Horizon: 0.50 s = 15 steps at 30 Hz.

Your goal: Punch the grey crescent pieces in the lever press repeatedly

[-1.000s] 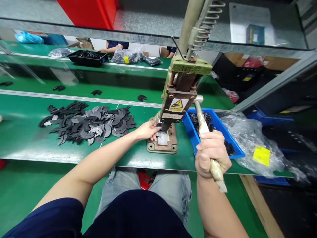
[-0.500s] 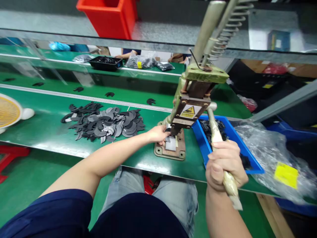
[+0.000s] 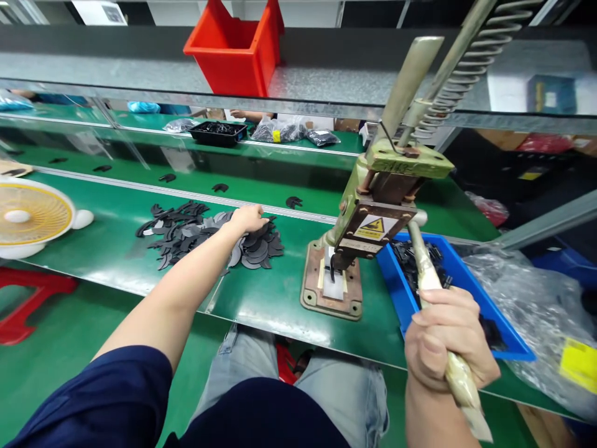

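My left hand is over the pile of thin curved black and grey pieces, fingers bent down together. Its fingertips are hidden, so what they pinch cannot be made out. My right hand is wrapped around the tape-covered lever of a green hand press. Under the press head, a dark curved piece rests at the light plate on the rusty base. The press head partly covers that piece.
A blue bin of black parts stands right of the press, beside a plastic bag. At left is a white-and-yellow fan. Curved pieces lie spaced along the green strip behind. A red bin sits on the shelf above.
My left hand has moved left from the press base to the pile, uncovering the curved piece at the press. My right hand keeps its grip on the lever. The view has shifted.
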Each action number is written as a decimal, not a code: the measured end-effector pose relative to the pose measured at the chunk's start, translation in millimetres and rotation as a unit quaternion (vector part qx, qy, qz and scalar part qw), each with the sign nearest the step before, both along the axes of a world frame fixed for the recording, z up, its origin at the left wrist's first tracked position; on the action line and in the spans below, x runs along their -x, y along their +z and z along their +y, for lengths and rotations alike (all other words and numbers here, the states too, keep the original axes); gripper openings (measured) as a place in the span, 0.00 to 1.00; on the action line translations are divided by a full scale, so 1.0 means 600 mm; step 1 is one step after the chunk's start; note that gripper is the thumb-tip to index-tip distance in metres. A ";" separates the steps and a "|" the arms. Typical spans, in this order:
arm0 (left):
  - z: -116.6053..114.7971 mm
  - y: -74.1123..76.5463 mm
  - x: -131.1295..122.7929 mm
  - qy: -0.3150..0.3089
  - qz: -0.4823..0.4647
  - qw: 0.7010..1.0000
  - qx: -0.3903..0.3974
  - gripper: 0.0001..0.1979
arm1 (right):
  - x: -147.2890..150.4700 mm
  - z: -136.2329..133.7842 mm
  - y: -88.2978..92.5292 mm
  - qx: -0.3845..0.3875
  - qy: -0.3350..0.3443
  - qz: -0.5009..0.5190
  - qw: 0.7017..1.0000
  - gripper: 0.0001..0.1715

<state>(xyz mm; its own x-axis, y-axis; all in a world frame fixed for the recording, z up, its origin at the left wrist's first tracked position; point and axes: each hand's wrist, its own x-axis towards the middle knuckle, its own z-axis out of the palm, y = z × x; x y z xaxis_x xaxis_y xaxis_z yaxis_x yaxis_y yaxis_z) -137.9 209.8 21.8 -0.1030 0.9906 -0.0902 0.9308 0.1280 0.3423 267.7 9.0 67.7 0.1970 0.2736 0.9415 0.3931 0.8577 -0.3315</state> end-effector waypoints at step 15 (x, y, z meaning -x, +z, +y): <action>0.046 -0.059 0.006 -0.044 0.073 0.992 0.090 0.41 | -0.002 0.003 0.000 -0.001 -0.004 -0.005 1.000 0.24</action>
<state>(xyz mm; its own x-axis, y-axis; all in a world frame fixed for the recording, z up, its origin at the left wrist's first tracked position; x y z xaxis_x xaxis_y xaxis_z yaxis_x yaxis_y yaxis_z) -141.4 237.4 -13.4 -0.0429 0.9654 -0.2571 0.9791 0.0918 0.1814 268.8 10.9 67.8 0.1897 0.2696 0.9441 0.4023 0.8558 -0.3253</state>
